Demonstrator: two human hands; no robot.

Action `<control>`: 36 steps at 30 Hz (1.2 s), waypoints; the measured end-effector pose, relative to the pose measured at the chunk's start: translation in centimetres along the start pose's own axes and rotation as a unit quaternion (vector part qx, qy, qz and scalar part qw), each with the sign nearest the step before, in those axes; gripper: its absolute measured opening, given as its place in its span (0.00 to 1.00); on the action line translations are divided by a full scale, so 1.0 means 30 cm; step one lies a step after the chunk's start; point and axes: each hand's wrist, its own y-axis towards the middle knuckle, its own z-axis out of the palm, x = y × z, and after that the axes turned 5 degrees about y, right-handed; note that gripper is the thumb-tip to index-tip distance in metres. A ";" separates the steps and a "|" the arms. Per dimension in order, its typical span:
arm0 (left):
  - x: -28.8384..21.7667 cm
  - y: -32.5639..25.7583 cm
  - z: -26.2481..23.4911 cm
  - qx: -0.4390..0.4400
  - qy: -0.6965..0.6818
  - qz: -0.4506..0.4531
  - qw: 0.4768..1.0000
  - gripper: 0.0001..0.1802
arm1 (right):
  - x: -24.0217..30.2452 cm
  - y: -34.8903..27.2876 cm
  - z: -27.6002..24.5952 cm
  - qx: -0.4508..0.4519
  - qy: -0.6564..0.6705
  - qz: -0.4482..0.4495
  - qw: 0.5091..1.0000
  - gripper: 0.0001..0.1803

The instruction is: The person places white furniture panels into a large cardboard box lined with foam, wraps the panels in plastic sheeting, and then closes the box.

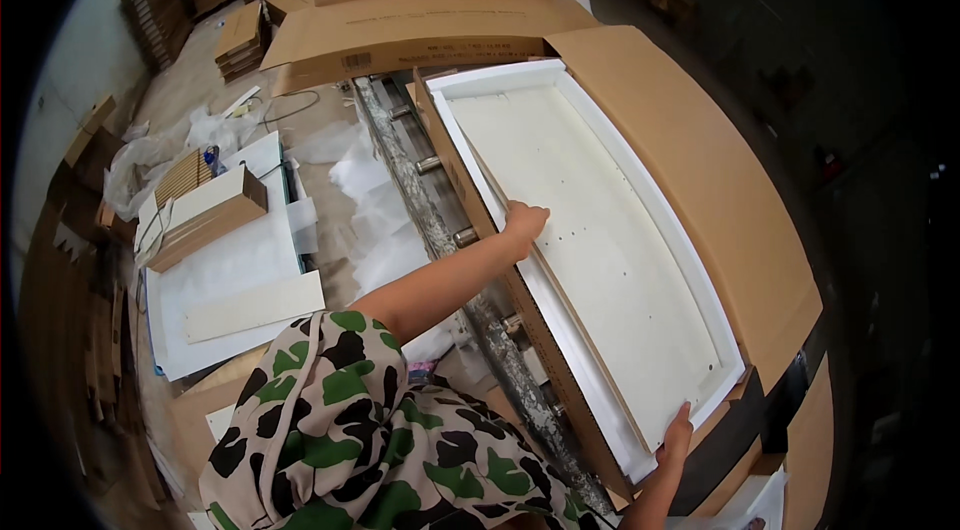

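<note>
A long white panel (590, 220) with small drilled holes lies tilted inside an open cardboard box (575, 360), its left edge raised. White foam strips (655, 180) line the box around it. My left hand (525, 228) is closed over the panel's raised left edge, about midway along. At the near end, my right hand (676, 435) grips the panel's corner, with a finger or thumb lying on top and the others hidden beneath.
The box rests on a roller conveyor with a worn metal rail (415, 190); its cardboard flaps (710, 190) spread out. At left, a bench (215, 360) bears a wrapped stack of boards (210, 220) and a loose white board (255, 307). Plastic film (365, 190) litters the floor.
</note>
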 end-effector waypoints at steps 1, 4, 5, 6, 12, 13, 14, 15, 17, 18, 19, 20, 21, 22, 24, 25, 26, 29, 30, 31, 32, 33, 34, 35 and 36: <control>0.010 -0.012 0.011 0.020 0.082 0.010 0.996 0.32 | -0.028 0.041 -0.023 -0.010 0.002 0.008 1.000 0.33; 0.100 0.037 0.052 -0.013 0.324 0.187 0.927 0.34 | -0.096 0.086 -0.072 0.045 -0.267 0.043 0.962 0.37; 0.124 0.042 0.054 -0.067 0.370 0.359 0.854 0.32 | -0.050 0.091 -0.032 0.058 -0.342 0.086 0.934 0.36; 0.121 0.018 0.070 -0.090 0.394 0.524 0.749 0.30 | -0.057 0.119 -0.023 0.113 -0.418 0.136 0.891 0.36; 0.044 -0.073 0.011 0.196 0.693 0.355 0.597 0.23 | 0.052 0.074 0.132 0.089 -0.686 -0.140 0.709 0.19; 0.038 -0.110 0.028 0.198 0.709 0.346 0.583 0.21 | 0.071 0.024 0.167 0.038 -0.661 -0.135 0.738 0.22; 0.054 -0.117 0.041 0.205 0.706 0.350 0.580 0.21 | 0.050 0.014 0.172 0.032 -0.660 -0.129 0.739 0.22; 0.065 -0.114 0.044 0.191 0.627 0.470 0.591 0.19 | 0.019 0.019 0.177 0.028 -0.659 -0.136 0.739 0.21; 0.085 -0.141 0.031 0.136 0.498 0.614 0.597 0.09 | 0.032 0.040 0.170 0.057 -0.679 -0.165 0.713 0.20; 0.094 -0.163 0.022 0.131 0.498 0.614 0.598 0.09 | 0.110 0.067 0.130 0.149 -0.607 -0.074 0.778 0.19; 0.105 -0.187 0.004 0.109 0.444 0.645 0.613 0.07 | 0.209 0.085 0.095 0.239 -0.518 0.020 0.821 0.18; 0.117 -0.220 -0.006 0.093 0.385 0.674 0.624 0.06 | 0.185 0.183 -0.027 0.272 -0.359 -0.017 0.893 0.16; 0.125 -0.264 -0.031 0.072 0.370 0.687 0.621 0.05 | 0.246 0.183 -0.063 0.208 -0.290 -0.049 0.933 0.15; 0.152 -0.291 -0.075 0.065 0.374 0.685 0.621 0.05 | 0.277 0.201 -0.111 0.148 -0.153 -0.096 0.972 0.16; 0.221 -0.340 -0.183 0.011 0.355 0.657 0.665 0.06 | 0.329 0.289 -0.178 0.068 -0.025 -0.184 0.980 0.16; 0.276 -0.366 -0.246 -0.014 0.342 0.615 0.710 0.05 | 0.369 0.346 -0.191 0.007 0.027 -0.163 0.986 0.16; 0.355 -0.377 -0.326 -0.055 0.328 0.568 0.753 0.05 | 0.392 0.407 -0.183 -0.023 0.066 -0.167 0.984 0.15; 0.673 -0.409 -0.584 -0.152 0.291 0.333 0.884 0.07 | 0.478 0.483 -0.052 0.074 0.035 -0.219 0.972 0.14; 0.735 -0.440 -0.615 -0.152 0.307 0.297 0.891 0.10 | 0.524 0.439 -0.035 0.125 0.006 -0.225 0.966 0.14; 0.800 -0.485 -0.659 -0.153 0.342 0.176 0.910 0.12 | 0.554 0.422 0.025 0.154 0.004 -0.211 0.965 0.15; 0.857 -0.547 -0.711 -0.168 0.366 0.193 0.895 0.13 | 0.587 0.352 0.122 0.204 -0.005 -0.210 0.956 0.16; 0.936 -0.618 -0.774 -0.204 0.383 0.122 0.893 0.13 | 0.593 0.310 0.267 0.248 -0.047 -0.232 0.939 0.17; 1.042 -0.665 -0.830 -0.222 0.381 0.063 0.896 0.13 | 0.616 0.212 0.399 0.305 -0.085 -0.253 0.914 0.18; 1.123 -0.724 -0.864 -0.256 0.358 0.044 0.897 0.13 | 0.630 0.093 0.522 0.365 -0.127 -0.275 0.880 0.18; 1.194 -0.787 -0.894 -0.272 0.338 -0.010 0.901 0.14 | 0.627 -0.044 0.629 0.418 -0.166 -0.296 0.842 0.17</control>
